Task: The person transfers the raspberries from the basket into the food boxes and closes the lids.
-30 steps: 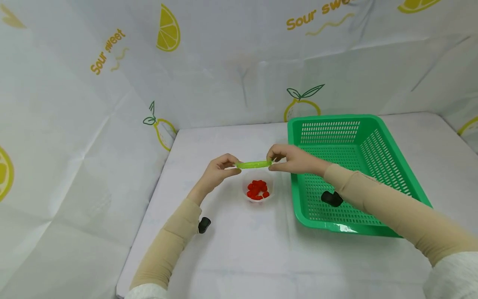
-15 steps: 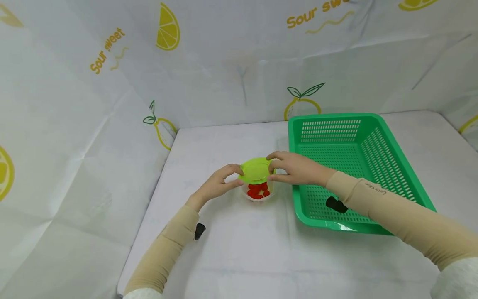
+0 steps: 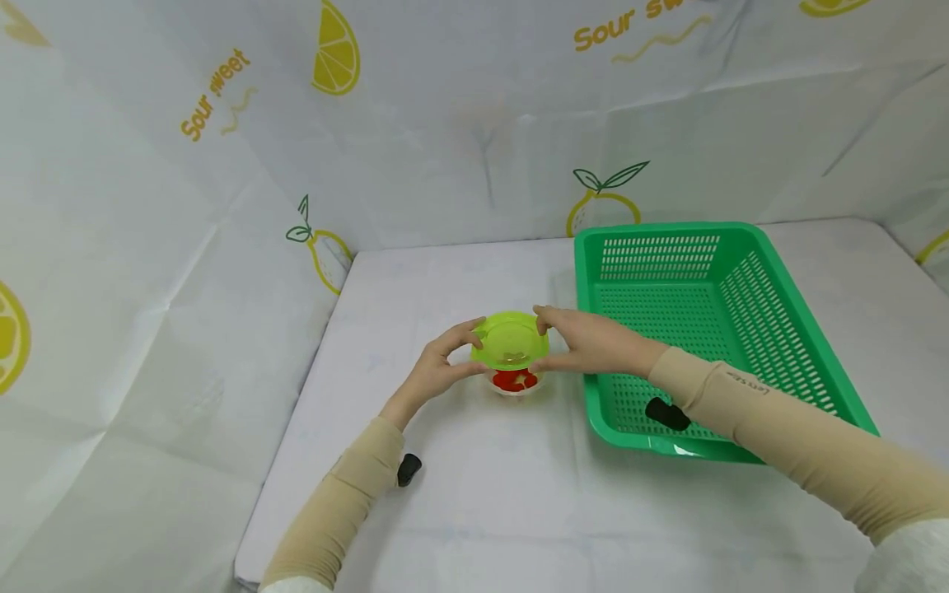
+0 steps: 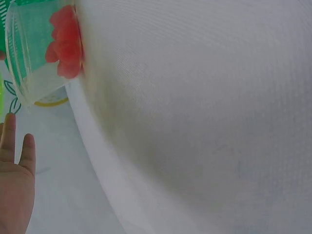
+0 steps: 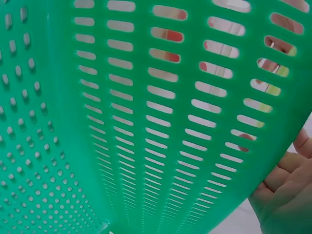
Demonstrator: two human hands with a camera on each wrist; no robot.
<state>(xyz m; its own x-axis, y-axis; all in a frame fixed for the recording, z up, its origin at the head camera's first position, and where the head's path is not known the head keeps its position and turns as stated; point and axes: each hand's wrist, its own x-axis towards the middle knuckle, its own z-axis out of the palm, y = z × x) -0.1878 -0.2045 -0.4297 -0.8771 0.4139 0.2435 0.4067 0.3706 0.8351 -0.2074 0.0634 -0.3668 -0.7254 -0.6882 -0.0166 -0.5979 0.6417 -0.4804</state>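
A round yellow-green plastic lid [image 3: 511, 339] is pinched by its edges between my two hands. My left hand [image 3: 436, 362] grips the left edge with thumb and fingers; my right hand [image 3: 593, 342] grips the right edge. Directly beneath the lid is a clear plastic tub [image 4: 35, 46] standing on the white cloth, its upper part hidden by the lid in the head view. Several red pieces [image 4: 67, 43] lie in the bottom of the tub. In the left wrist view, the tub's rim shows uncovered, with the lid just beyond it at the frame's edge.
A green slotted plastic basket [image 3: 652, 443] stands just right of the tub, under my right forearm; its wall fills most of the right wrist view. A cloth printed with lemons [image 3: 415, 165] hangs behind the table. Black wrist cameras [image 3: 409, 469] sit on my forearms.
The lid was edge-on to the head camera above the tub. It has tilted to show its broad face and come down over the tub, both hands still gripping it.
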